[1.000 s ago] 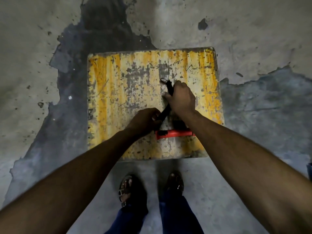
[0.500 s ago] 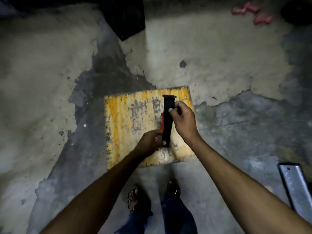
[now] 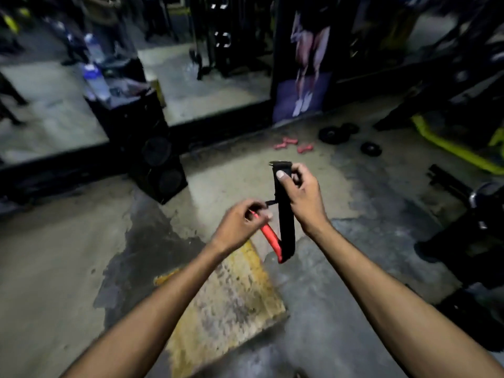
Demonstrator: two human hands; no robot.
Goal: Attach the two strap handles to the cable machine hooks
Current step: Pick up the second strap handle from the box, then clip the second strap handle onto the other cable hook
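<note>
The right hand [image 3: 302, 199] pinched the black strap handle [image 3: 286, 227] just under its metal ring [image 3: 278, 163]; the left hand [image 3: 241, 223] curled round its red grip [image 3: 271, 238].

Strap handle [image 3: 285, 214] is off the yellow floor plate [image 3: 231, 301], where it lay 1.0 s ago with the red grip [image 3: 270, 237] flat and crosswise. It now hangs in the air, black webbing vertical from the right hand [image 3: 302, 197], red grip tilted beside it below the left hand [image 3: 242, 225]. View has swung from straight down to forward: feet out of frame, plate low in frame, mirror [image 3: 218, 72] and speaker [image 3: 158, 159] newly in sight.
</note>
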